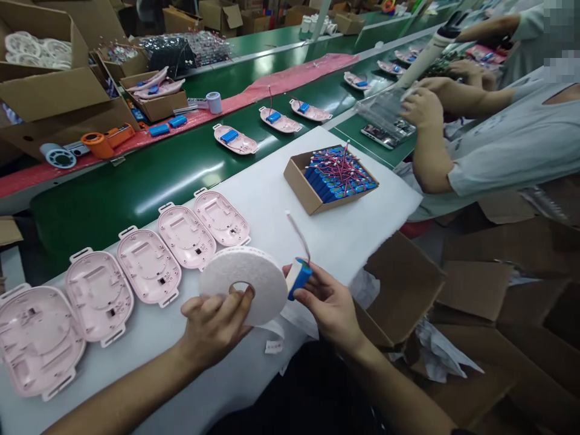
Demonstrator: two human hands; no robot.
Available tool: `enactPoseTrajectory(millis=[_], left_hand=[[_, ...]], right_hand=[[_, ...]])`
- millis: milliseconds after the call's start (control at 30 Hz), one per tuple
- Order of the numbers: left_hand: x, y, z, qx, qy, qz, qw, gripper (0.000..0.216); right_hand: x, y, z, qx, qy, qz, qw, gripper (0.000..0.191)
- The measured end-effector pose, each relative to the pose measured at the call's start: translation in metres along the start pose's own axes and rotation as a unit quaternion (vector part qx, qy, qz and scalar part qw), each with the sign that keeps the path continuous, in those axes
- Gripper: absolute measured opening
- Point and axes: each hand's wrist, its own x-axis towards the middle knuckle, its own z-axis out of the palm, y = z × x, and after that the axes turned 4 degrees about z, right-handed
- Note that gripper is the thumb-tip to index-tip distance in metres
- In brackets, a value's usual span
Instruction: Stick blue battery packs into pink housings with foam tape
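My left hand (212,323) grips a white roll of foam tape (244,281), a finger hooked in its centre hole. My right hand (328,302) pinches a small blue battery cell (299,278) with a thin wire rising from it, held against the roll's edge. Both hands hover over the white table (281,193) near its front edge. Several pink plastic shells (149,266) lie in a row to the left, insides up.
A cardboard box of blue batteries with red wires (333,175) stands on the table's far right. A green conveyor belt (136,181) behind carries pink shells with batteries (235,140). Another person's hands (423,106) work at right. Open cartons (403,290) crowd the lower right.
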Motion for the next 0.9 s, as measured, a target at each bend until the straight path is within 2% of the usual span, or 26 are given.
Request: enactPoseTrajectory(millis=[67,133,200,267,300,367,433,467,500,600,667,733,900], left_hand=[[-0.001,0.006,-0.003,-0.033,-0.004,-0.015,0.999,0.043],[-0.004,0.015,-0.008,-0.07,-0.011,0.001,0.997,0.034],[-0.007,0.026,-0.01,-0.114,-0.023,0.036,0.993,0.027],[-0.011,0.032,-0.008,-0.145,-0.023,0.065,0.987,0.031],[-0.013,0.032,-0.005,-0.149,-0.02,0.064,0.987,0.037],[-0.015,0.027,0.002,-0.141,-0.011,0.046,0.989,0.058],[-0.016,0.018,0.009,-0.129,-0.011,0.03,0.991,0.071],[-0.017,0.015,0.011,-0.124,-0.013,0.028,0.992,0.072],[-0.017,0.012,0.013,-0.121,-0.015,0.032,0.992,0.073],[-0.019,0.009,0.014,-0.11,-0.039,0.041,0.992,0.074],[-0.02,0.009,0.014,-0.104,-0.063,0.04,0.992,0.075],[-0.019,0.01,0.013,-0.101,-0.072,0.039,0.991,0.076],[-0.017,0.008,0.012,-0.104,-0.049,0.033,0.993,0.07]], right_hand=[[0.002,0.007,0.002,0.047,0.014,-0.003,0.999,0.058],[0.017,-0.002,-0.007,0.072,0.042,-0.043,0.996,0.047],[0.048,-0.023,-0.021,0.096,0.096,-0.151,0.979,0.032],[0.089,-0.047,-0.028,0.118,0.128,-0.268,0.948,0.027],[0.111,-0.057,-0.026,0.116,0.112,-0.294,0.942,0.031],[0.148,-0.068,-0.009,0.056,0.022,-0.288,0.956,0.045],[0.173,-0.07,0.021,-0.092,-0.094,-0.266,0.955,0.055],[0.183,-0.069,0.038,-0.19,-0.145,-0.267,0.934,0.056],[0.191,-0.068,0.055,-0.294,-0.187,-0.275,0.896,0.055],[0.21,-0.069,0.1,-0.556,-0.267,-0.296,0.729,0.045],[0.221,-0.071,0.12,-0.646,-0.299,-0.297,0.636,0.041],[0.231,-0.072,0.131,-0.685,-0.317,-0.3,0.584,0.037],[0.247,-0.066,0.138,-0.722,-0.345,-0.303,0.518,0.033]])
